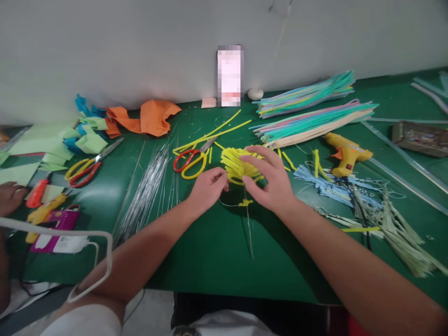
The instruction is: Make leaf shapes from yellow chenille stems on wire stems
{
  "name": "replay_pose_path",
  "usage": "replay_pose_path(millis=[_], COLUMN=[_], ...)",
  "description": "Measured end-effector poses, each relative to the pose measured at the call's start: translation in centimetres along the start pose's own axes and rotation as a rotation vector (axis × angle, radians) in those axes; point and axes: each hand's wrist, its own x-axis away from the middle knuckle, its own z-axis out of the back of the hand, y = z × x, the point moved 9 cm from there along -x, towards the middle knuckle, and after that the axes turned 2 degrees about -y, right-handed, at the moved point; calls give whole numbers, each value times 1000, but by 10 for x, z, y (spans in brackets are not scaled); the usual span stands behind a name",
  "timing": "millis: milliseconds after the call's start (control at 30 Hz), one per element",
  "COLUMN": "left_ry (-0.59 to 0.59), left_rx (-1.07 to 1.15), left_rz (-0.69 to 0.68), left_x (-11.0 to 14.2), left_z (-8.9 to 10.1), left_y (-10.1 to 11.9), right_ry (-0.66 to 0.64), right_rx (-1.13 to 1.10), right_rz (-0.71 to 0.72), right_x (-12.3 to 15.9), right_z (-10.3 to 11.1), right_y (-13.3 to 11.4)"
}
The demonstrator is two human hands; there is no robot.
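Note:
Between my hands is a fluffy yellow pipe-cleaner piece (231,163), its strands bent into rows of loops. My right hand (271,182) holds it from the right, with the thumb at its lower edge and the fingers curved over its top. My left hand (209,189) is closed in a pinch at its lower left. A thin wire (229,205) curves from the left fingertips toward a small yellow twist (245,203) below the piece. Wire stems (249,233) hang down from that twist. Red-and-yellow-handled scissors (193,163) lie just beyond my left hand.
Silvery wires (149,186) lie left. Coloured pipe-cleaner bundles (311,121) and a yellow glue gun (348,154) lie right, near blue tassels (325,184). A phone (230,77) leans on the wall. Another person's hand (12,198) and second scissors (93,165) are far left.

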Motion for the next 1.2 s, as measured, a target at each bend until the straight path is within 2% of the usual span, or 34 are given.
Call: replay_pose_path(millis=[100, 167, 233, 333, 400, 500, 600, 667, 767, 867, 1067, 1200], left_ry=[30, 37, 35, 22, 81, 274, 417, 448, 381, 250, 108, 46], left_rx=[247, 329, 348, 209, -19, -289, -363, -479, -791, -1064, -1286, -1360], left_rz=[69, 40, 3, -57, -169, -361, -395, -387, -340, -283, -156, -139], left_x=[-4, -6, -6, -3, 0, 7, 5, -3, -27, -61, -128, -148], left_z=[5, 7, 8, 9, 18, 39, 61, 68, 66, 58, 35, 23], left_y=[-11, -12, -11, -4, 10, 36, 43, 43, 38, 30, 21, 12], right_ry=[245, 318, 262, 164, 135, 46, -80, -165, -290, -364, -359, -301], right_rx=[-177, -417, -662, -857, -856, -736, -522, -328, -35, 90, -14, -173], right_rz=[-298, -535, -749, -898, -913, -896, -844, -778, -664, -626, -645, -709], right_x=[9, 20, 29, 35, 36, 35, 35, 32, 25, 23, 26, 31], right_z=[20, 15, -5, -25, -27, -27, -25, -24, -23, -26, -32, -33], right_y=[36, 62, 79, 83, 82, 82, 79, 74, 62, 56, 63, 72])
